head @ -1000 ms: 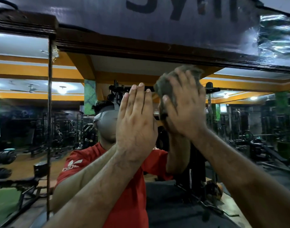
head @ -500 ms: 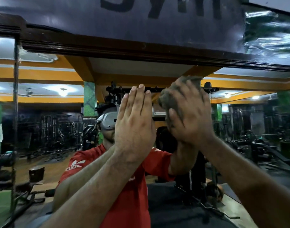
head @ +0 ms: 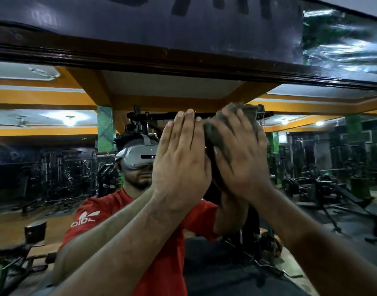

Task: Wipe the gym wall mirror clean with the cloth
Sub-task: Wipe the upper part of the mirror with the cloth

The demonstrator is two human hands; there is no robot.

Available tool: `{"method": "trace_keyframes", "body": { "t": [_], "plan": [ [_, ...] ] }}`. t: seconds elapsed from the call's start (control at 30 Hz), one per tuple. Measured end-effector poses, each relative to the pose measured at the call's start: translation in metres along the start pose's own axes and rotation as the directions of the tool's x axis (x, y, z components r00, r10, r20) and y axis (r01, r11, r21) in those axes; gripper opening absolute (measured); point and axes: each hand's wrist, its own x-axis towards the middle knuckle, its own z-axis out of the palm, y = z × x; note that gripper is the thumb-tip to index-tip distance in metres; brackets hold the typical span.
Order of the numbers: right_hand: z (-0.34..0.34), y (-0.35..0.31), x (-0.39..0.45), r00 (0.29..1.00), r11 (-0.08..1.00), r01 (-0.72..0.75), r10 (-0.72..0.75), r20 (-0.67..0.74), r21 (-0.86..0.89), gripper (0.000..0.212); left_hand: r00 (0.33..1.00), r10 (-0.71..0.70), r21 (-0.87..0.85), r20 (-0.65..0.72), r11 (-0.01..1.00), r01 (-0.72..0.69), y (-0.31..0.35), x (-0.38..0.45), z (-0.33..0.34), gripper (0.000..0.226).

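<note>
While the left hand (head: 181,165) lies flat on the mirror (head: 55,167), fingers straight and together, the right hand (head: 241,159) beside it presses the grey cloth (head: 217,133) against the glass, fingers spread.

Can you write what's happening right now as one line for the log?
step: wiping mirror | right hand: presses cloth on glass | left hand: flat, fingers straight
</note>
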Motion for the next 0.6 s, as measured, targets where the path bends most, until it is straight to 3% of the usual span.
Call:
{"method": "trace_keyframes", "body": {
  "t": [0.07, 0.13, 0.2, 0.23, 0.3, 0.37, 0.4, 0.5, 0.53, 0.6],
  "plan": [
    [-0.009, 0.024, -0.016, 0.998, 0.997, 0.067, -0.067, 0.012, -0.028, 0.060, 1.000, 0.004, 0.005, 0.010, 1.000, -0.004, 0.002, 0.003, 0.002, 0.068],
    [-0.010, 0.043, 0.003, 0.988, 0.991, -0.130, 0.128, -0.088, -0.023, 0.062, 0.999, 0.022, 0.026, 0.033, 0.999, -0.023, 0.004, 0.006, 0.006, 0.068],
    [-0.007, 0.036, 0.026, 0.932, 0.944, -0.328, 0.327, -0.157, 0.018, 0.063, 0.999, 0.038, 0.031, 0.028, 0.999, -0.038, 0.006, 0.009, 0.009, 0.067],
    [-0.004, 0.028, 0.029, 0.936, 0.948, -0.316, 0.317, -0.154, 0.026, 0.063, 0.999, 0.037, 0.018, 0.016, 0.999, -0.038, 0.008, 0.010, 0.010, 0.067],
    [0.002, 0.020, 0.007, 0.991, 0.994, -0.106, 0.106, -0.078, -0.004, 0.061, 0.999, 0.038, -0.009, 0.002, 0.999, -0.038, 0.011, 0.011, 0.012, 0.066],
    [-0.004, 0.037, -0.018, 0.996, 0.994, 0.090, -0.089, 0.015, -0.055, 0.062, 0.999, 0.046, -0.012, 0.000, 0.999, -0.046, 0.014, 0.011, 0.016, 0.065],
    [-0.011, 0.053, -0.015, 0.997, 0.995, 0.075, -0.074, 0.013, -0.065, 0.062, 0.999, 0.053, -0.005, 0.002, 0.999, -0.053, 0.016, 0.011, 0.018, 0.064],
    [-0.020, 0.078, 0.026, 0.966, 0.967, -0.253, 0.251, -0.068, -0.025, 0.066, 0.998, 0.062, 0.006, 0.008, 0.998, -0.062, 0.030, 0.018, 0.027, 0.064],
    [-0.019, 0.075, 0.030, 0.961, 0.963, -0.268, 0.266, -0.077, -0.025, 0.066, 0.998, 0.056, 0.005, 0.004, 0.998, -0.056, 0.036, 0.020, 0.030, 0.064],
    [-0.013, 0.071, 0.010, 0.998, 0.997, -0.058, 0.057, -0.016, -0.049, 0.065, 0.999, 0.041, -0.002, -0.017, 0.999, -0.041, 0.046, 0.025, 0.037, 0.063]
  ]
}}
